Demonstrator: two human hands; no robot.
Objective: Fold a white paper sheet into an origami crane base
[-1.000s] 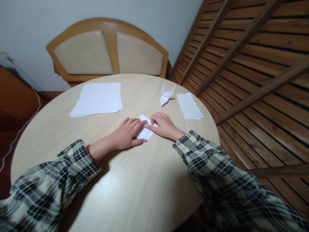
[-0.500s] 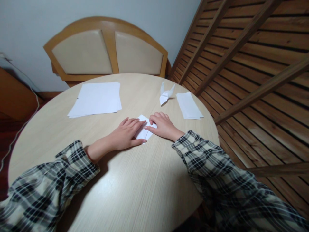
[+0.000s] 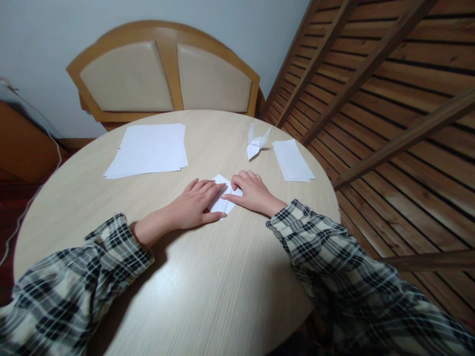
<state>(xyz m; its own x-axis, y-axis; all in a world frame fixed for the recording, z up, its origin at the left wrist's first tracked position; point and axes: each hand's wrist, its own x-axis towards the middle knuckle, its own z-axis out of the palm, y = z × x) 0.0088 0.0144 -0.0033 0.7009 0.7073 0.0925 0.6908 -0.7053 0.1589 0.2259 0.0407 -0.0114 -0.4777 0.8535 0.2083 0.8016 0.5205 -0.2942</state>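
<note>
A small folded piece of white paper (image 3: 218,203) lies on the table between my hands, creased into a kite-like shape. My left hand (image 3: 195,202) rests on its left side, fingers stretched out flat and thumb spread toward the near corner. From the right, my right hand (image 3: 253,192) has its fingers curled, with the thumb lying along a crease near the paper's middle; it grips the right-hand part. Both hands cover portions of the sheet. Beyond my right hand stands a white folded paper crane (image 3: 256,147).
The round pale wooden table (image 3: 218,277) bears a stack of white sheets (image 3: 150,148) at the back left and smaller white sheets (image 3: 293,160) at the right. A padded wooden headboard (image 3: 128,79) stands behind. Wooden slats (image 3: 389,123) slope along the right.
Both hands keep the same hold on the folded paper. Only the camera view has shifted slightly.
</note>
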